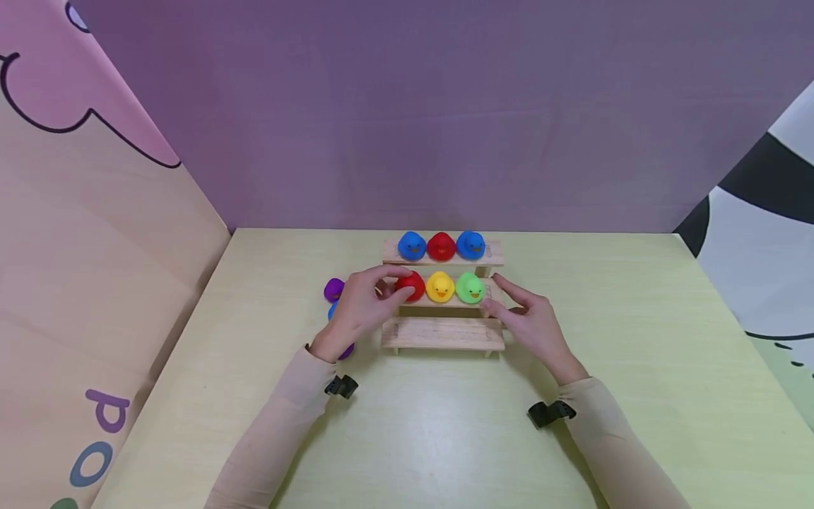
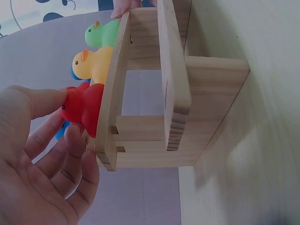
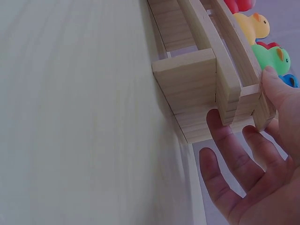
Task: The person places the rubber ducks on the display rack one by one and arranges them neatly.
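A three-step wooden stand (image 1: 443, 334) stands on the table. My left hand (image 1: 369, 302) pinches a red rubber duck (image 2: 84, 110) between thumb and fingers at the left end of the middle step. Beside that duck sit a yellow duck (image 1: 440, 287) and a green duck (image 1: 470, 288). My right hand (image 1: 529, 319) holds the right end of the middle step, thumb in front near the green duck and index finger behind. On the top step are two blue ducks (image 1: 412, 246) with a red duck (image 1: 441, 247) between them. The lowest step bears no duck.
Left of the stand, partly hidden behind my left hand and wrist, lie a purple duck (image 1: 333, 289), a blue one (image 1: 332, 310) and another purple thing (image 1: 346, 351). A purple backdrop (image 1: 445, 120) rises behind the table (image 1: 439, 438), with printed panels at both sides.
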Demonstrator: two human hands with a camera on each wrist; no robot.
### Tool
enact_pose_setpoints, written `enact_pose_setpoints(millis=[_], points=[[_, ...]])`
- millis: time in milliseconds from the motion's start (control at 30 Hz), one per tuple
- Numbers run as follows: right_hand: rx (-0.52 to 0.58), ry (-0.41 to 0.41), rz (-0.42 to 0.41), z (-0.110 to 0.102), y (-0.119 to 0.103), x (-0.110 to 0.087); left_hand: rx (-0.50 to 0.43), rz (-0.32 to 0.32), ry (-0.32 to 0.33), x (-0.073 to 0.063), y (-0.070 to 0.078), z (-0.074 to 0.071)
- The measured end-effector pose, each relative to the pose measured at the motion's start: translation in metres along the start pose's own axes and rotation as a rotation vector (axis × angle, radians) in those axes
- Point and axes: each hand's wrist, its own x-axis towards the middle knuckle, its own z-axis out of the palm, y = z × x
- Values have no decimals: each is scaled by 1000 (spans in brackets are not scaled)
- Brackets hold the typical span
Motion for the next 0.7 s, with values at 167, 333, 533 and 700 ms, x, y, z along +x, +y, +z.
enact_pose_setpoints(millis=[167,333,533,700], points=[[5,5,-1,1,1,1,-11,6,-3,1,-1,-1],[11,5,-8,2,1,4,-13,8,-4,1,-2,-3],[25,-3,-18,2,-2,3,-12,20,0,-1,-3,-4],[32,-3,-20,2,-3,2,-19,25,6,-4,-4,-6]])
